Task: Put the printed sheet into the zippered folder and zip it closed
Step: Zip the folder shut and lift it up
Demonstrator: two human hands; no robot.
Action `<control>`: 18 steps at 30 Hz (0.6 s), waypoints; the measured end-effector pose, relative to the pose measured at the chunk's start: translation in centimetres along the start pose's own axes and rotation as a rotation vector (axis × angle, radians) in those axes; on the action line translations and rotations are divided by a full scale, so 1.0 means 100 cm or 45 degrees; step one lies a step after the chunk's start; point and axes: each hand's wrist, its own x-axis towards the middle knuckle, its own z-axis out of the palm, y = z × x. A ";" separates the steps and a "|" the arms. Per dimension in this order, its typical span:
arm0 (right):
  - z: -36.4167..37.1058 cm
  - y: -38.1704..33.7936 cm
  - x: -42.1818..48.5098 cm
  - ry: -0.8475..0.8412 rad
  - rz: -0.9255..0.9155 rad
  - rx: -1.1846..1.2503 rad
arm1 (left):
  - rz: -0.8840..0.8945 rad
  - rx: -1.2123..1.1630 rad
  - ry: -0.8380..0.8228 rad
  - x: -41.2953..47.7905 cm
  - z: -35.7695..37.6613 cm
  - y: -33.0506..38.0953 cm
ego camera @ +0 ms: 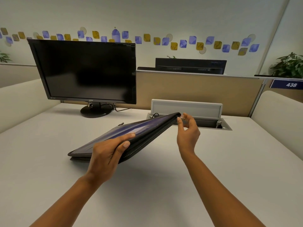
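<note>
Right now our right hand (187, 133) has its thumb and first finger pinched close together at the far corner of the zippered folder (131, 136), just where the zipper pull (178, 117) sits. The pull is too small to see well, so we cannot tell if we truly hold it or only touch it. The other fingers of that hand are spread and loose. Our left hand (108, 151) holds the near long edge of the folder, thumb on the side, fingers flat on top, squeezing it shut.

The folder is tilted. Its left end rests on the desk (147, 194) and its right end is lifted up in the air. The zipper edge looks closed along the side we can see. We cannot see the printed sheet, so we think it is inside, but that is a guess.

What could go wrong? If the pull slips from our pinch, the last bit of the corner may stay open. If the left hand lets go, the folder could drop or twist, and the zipper might jam. The open cable box (226, 126) in the desk is just behind our right hand, so a big tug could knock our hand into it. The monitor (85, 71) stands well apart
</note>
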 end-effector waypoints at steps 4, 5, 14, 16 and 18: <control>0.004 -0.001 -0.035 -0.103 0.060 0.121 | -0.031 0.005 0.014 0.006 0.011 0.000; 0.004 -0.001 -0.046 -0.162 0.080 0.139 | -0.036 0.007 0.021 0.007 0.016 0.000; 0.006 0.005 -0.152 -0.797 0.180 0.129 | -0.076 0.004 -0.033 0.020 0.055 0.013; 0.012 0.005 -0.156 -0.812 0.203 0.101 | -0.119 0.006 -0.025 0.021 0.062 0.017; 0.017 0.005 -0.155 -0.828 0.201 0.096 | -0.215 -0.032 -0.019 0.024 0.072 0.024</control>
